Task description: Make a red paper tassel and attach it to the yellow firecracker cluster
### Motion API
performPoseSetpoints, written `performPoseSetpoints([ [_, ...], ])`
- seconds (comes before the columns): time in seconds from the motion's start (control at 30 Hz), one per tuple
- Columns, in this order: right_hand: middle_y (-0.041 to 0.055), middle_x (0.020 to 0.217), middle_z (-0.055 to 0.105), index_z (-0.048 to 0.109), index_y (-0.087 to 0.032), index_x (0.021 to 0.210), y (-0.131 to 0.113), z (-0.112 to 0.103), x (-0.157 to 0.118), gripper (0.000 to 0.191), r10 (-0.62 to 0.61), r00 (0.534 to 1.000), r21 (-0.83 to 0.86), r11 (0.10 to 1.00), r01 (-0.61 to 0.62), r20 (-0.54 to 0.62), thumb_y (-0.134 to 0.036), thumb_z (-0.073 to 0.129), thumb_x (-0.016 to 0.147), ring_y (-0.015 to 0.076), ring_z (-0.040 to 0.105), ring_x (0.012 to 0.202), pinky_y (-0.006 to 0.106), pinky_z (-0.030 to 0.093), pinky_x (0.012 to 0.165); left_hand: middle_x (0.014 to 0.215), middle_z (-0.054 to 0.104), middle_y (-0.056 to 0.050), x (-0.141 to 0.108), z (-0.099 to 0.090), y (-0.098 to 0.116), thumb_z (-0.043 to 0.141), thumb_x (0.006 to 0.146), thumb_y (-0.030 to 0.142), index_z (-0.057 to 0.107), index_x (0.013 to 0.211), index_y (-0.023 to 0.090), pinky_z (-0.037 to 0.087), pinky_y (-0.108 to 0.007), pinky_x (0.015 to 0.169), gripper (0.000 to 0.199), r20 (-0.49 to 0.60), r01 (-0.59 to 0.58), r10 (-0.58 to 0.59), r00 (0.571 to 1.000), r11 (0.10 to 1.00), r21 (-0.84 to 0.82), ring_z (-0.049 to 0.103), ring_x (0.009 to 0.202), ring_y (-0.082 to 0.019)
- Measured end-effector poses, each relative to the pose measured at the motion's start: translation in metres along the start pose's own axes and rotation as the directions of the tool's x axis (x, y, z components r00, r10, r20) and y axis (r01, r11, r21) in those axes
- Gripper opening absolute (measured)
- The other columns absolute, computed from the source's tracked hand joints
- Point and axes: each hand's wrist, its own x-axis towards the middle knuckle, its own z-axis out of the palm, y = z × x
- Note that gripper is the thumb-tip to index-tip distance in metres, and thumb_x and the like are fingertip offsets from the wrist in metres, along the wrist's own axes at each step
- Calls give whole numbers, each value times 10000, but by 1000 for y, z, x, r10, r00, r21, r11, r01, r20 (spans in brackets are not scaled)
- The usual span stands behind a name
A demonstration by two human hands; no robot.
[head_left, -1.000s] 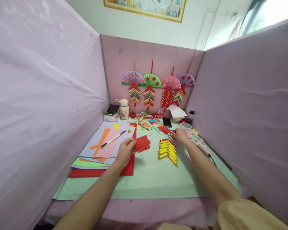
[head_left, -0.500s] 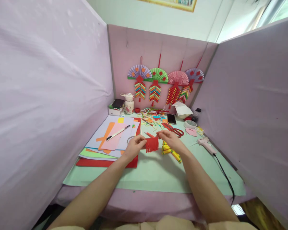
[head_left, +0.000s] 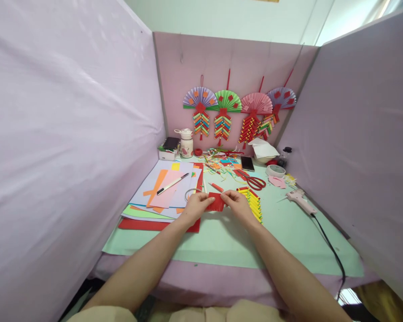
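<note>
A small red paper piece with a fringed lower edge (head_left: 216,201) is stretched between my hands above the table. My left hand (head_left: 197,208) pinches its left end between thumb and fingers. At the other end, my right hand (head_left: 237,205) pinches the right edge. Just beyond the right hand lies a yellow and green paper-roll firecracker strip (head_left: 253,203) with red rolls at its top, partly hidden by that hand. A short red stick-like piece (head_left: 216,187) rests on the table behind the fringed paper.
Stacked coloured paper (head_left: 147,210) with a pen (head_left: 172,184) on top lies at left. Red-handled scissors (head_left: 255,182), a phone (head_left: 247,163) and tape roll (head_left: 275,170) lie behind. A corded glue gun (head_left: 301,202) is at right. Fan decorations (head_left: 228,102) hang on the back panel.
My right hand has come to the fringed paper's right edge and now grips it. The fringe has turned from hanging plainly visible to foreshortened. The camera view has shifted slightly.
</note>
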Motion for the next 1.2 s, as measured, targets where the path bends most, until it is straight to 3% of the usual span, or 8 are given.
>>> performPoseSetpoints([
  [0.2, 5, 615, 561, 616, -186, 708, 0, 1, -1, 334, -27, 996, -22, 999, 25, -84, -516, 592, 759, 144, 484, 603, 261, 394, 593, 692, 625, -18, -5, 3, 9, 722, 655, 442, 654, 695, 150, 530, -324, 731, 303, 63, 55, -47, 997, 989, -141, 613, 732, -187],
  [0.33, 11, 611, 576, 626, -189, 703, -1, 0, -2, 347, -20, 996, -17, 1000, 18, -91, -531, 597, 748, 153, 497, 604, 270, 409, 597, 594, 538, 22, -6, 3, 12, 744, 635, 440, 587, 595, 153, 544, -349, 764, 329, 45, 65, -58, 997, 984, -166, 586, 669, -153],
  [0.53, 15, 634, 586, 669, -180, 763, 4, -2, -1, 367, 24, 989, 33, 999, -20, -146, -540, 598, 761, 157, 520, 623, 278, 431, 617, 849, 701, -55, -5, 2, 10, 761, 638, 438, 705, 850, 146, 511, -362, 857, 365, 109, 89, -71, 991, 982, -166, 657, 857, -213],
  [0.7, 29, 692, 622, 687, -166, 926, 6, -8, 0, 446, 6, 990, 24, 1000, -3, -138, -571, 556, 794, 164, 553, 663, 303, 457, 670, 819, 708, -64, -4, 2, 7, 785, 607, 421, 692, 809, 135, 523, -360, 834, 362, 72, 116, -103, 992, 972, -204, 671, 822, -214],
  [0.8, 85, 981, 665, 632, -175, 1103, 6, -26, -4, 478, -95, 972, -91, 993, 77, -214, -545, 545, 813, 195, 596, 852, 343, 471, 805, 825, 697, -52, -3, 0, 10, 770, 626, 405, 662, 770, 140, 534, -339, 823, 320, -19, 74, -81, 997, 970, -230, 663, 807, -190],
  [0.93, 108, 1214, 560, 568, -208, 1208, 16, -65, -23, 544, -186, 957, -469, 881, 63, -222, -512, 611, 759, 257, 524, 1107, 414, 402, 979, 862, 686, -43, -2, -2, 15, 710, 675, 371, 637, 820, 145, 540, -313, 815, 278, -109, -4, -30, 994, 956, -294, 652, 813, -163],
  [1.07, 104, 1379, 396, 374, -265, 1405, 34, -93, -49, 801, -115, 989, -683, 730, 22, -91, -491, 670, 696, 279, 380, 1285, 430, 308, 1078, 847, 695, -53, -1, -3, 15, 671, 680, 344, 605, 851, 147, 546, -322, 768, 269, -138, -15, -36, 990, 937, -349, 665, 779, -172],
  [1.2, 108, 1454, 298, 284, -283, 1446, 43, -102, -58, 848, -32, 995, -756, 652, -52, -96, -504, 646, 712, 290, 316, 1341, 444, 302, 1083, 850, 707, -69, 1, -5, 11, 663, 679, 344, 597, 869, 151, 544, -343, 765, 278, -98, -16, -21, 995, 930, -367, 680, 808, -205],
])
